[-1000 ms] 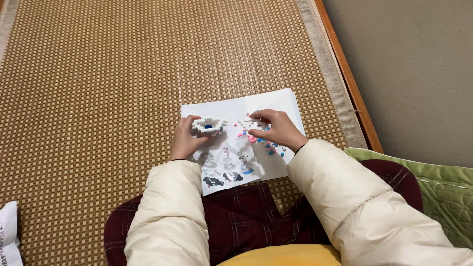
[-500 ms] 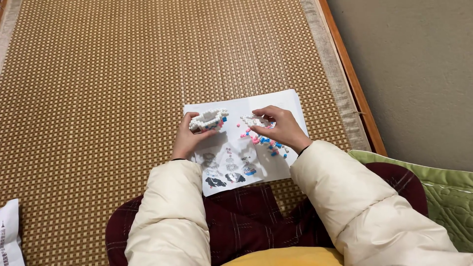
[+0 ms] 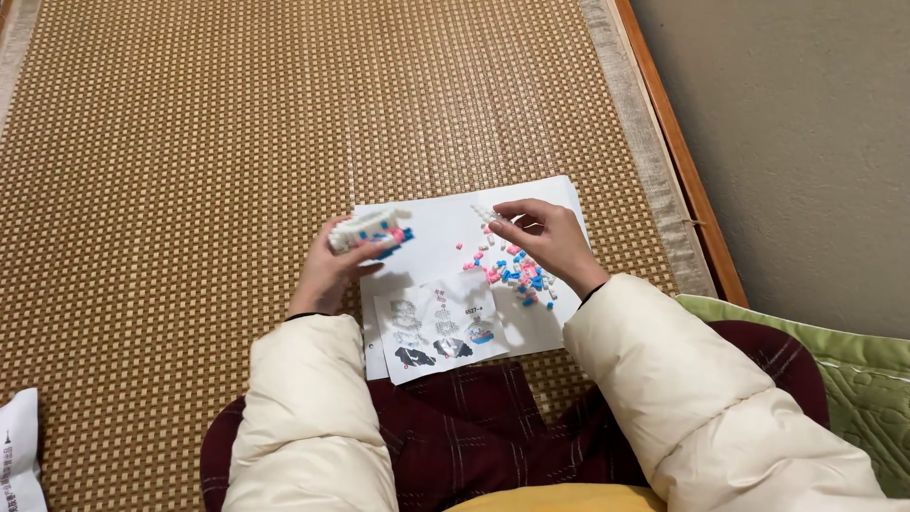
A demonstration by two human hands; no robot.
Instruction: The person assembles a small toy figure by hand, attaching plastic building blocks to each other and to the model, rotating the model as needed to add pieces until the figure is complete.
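Note:
My left hand [image 3: 327, 270] holds a small white block model with blue and pink bits [image 3: 370, 232] above the left edge of a white instruction sheet [image 3: 445, 284]. Over the sheet's upper right part, my right hand [image 3: 550, 242] pinches a tiny white block piece [image 3: 488, 216] between fingertips. A scatter of pink, blue and white loose blocks [image 3: 517, 270] lies on the sheet just under and beside the right hand. Printed pictures of models sit at the sheet's lower part.
A woven brown straw mat [image 3: 190, 171] covers the floor, edged by a wooden strip [image 3: 678, 161] and a grey wall at right. A green quilted cushion [image 3: 853, 379] lies at lower right. The corner of a white packet [image 3: 19, 455] shows at lower left.
My left hand has lifted the model and moved it leftward off the sheet's middle. My right hand has drawn back slightly with a small piece pinched.

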